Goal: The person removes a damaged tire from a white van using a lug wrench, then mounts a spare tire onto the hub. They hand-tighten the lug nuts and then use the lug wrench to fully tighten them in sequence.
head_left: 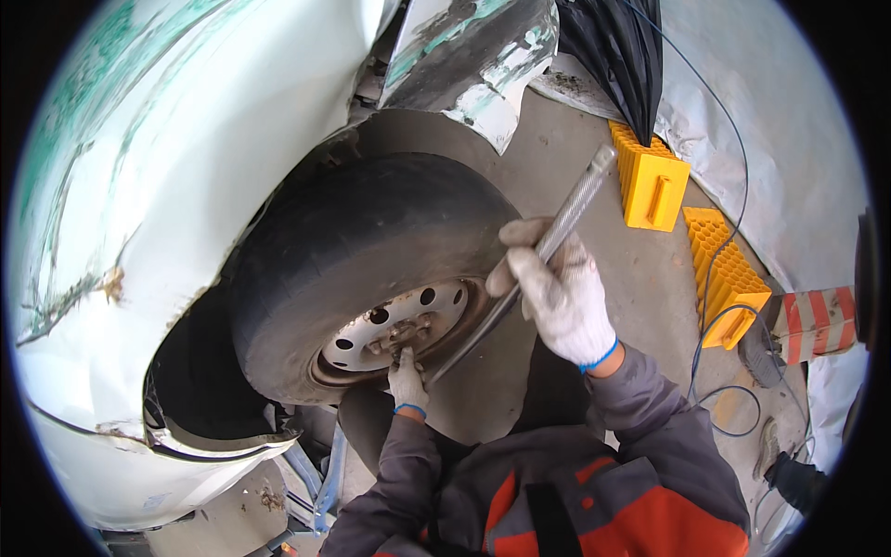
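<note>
In my gloved right hand is a long metal bar with a knurled handle, the fingers closed round it. The handle end points up and to the right. Its darker, lower part slants down past the tyre, and the end comes near my left wrist. My gloved left hand reaches to the hub of the wheel, fingers pinched at the rusty studs or nuts in its middle. Whatever they hold there is too small to make out. Around the steel rim sits a worn black tyre, under the car's wheel arch.
Dented white bodywork with green scrapes fills the left side. Two yellow wheel chocks stand at the right, a black covering hanging onto one. A dark cable trails down there. A blue metal stand is at lower left; another person's shoe shows at right.
</note>
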Available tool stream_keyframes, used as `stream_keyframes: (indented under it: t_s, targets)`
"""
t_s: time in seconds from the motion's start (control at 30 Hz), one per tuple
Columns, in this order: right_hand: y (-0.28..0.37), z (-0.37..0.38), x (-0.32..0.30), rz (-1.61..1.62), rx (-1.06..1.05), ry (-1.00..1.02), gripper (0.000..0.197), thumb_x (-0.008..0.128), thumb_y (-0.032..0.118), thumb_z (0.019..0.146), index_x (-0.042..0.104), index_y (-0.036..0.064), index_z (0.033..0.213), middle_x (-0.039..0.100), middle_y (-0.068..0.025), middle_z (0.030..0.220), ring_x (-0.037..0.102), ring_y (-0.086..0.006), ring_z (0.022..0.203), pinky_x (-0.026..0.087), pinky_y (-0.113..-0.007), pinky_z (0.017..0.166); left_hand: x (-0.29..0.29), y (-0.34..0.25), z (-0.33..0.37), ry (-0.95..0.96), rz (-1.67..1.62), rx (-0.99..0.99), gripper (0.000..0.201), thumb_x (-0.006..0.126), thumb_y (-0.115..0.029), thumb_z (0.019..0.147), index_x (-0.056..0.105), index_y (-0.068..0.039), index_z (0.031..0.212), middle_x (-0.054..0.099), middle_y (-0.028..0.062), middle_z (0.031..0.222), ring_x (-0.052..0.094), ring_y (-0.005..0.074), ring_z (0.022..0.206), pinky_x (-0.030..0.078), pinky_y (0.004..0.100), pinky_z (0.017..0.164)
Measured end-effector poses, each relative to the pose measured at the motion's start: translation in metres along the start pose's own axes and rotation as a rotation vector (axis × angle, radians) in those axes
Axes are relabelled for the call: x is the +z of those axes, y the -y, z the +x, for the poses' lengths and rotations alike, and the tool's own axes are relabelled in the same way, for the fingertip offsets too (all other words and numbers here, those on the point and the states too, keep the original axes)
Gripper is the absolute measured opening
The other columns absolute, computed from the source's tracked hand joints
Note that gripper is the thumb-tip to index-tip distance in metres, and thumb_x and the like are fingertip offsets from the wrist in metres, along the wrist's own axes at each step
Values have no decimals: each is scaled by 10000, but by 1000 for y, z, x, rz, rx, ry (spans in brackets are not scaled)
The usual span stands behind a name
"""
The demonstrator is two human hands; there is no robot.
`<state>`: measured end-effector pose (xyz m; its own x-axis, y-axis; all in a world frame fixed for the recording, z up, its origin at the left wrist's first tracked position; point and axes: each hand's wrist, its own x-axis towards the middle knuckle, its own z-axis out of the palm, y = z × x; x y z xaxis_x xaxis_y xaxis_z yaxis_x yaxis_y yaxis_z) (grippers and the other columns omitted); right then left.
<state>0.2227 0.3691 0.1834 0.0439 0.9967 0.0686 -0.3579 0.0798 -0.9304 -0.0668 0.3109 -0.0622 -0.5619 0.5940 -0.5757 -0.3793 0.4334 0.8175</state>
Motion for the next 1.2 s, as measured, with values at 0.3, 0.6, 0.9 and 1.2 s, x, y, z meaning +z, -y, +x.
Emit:
stream_keyframes:
  t_s: [0.3,0.6,0.9,1.2]
  targets:
    - [-136,38,-136,-303,343,-491,352,570,323,957,652,-13,1021,674,-102,713,470,-127,418,348,-296,352,8,2,-9,-2,24,116,246,677,-304,956,549,-94,941,459,-31,622,407,87,450,327,260,402]
    - [-13,2,-76,-277,-69,-317,208,587,211,1000,556,25,1089,691,-86,749,647,-148,637,528,-300,582,37,35,-29,228,-59,-183,144,683,-179,934,549,-129,947,502,-10,660,420,104,473,336,265,424]
    - [35,-42,89,-896,-1113,257,201,632,148,903,600,19,1053,665,-137,928,654,-286,695,535,-348,607,20,4,-12,503,-394,-371,132,621,-292,970,569,-173,950,533,11,724,465,154,576,390,339,481]
    - [2,-40,133,-806,-1023,260,252,581,159,811,629,-14,988,649,-120,815,653,-260,688,503,-406,537,4,68,78,617,-203,-223,120,653,-252,968,588,-168,911,437,-61,612,376,93,464,328,268,441]
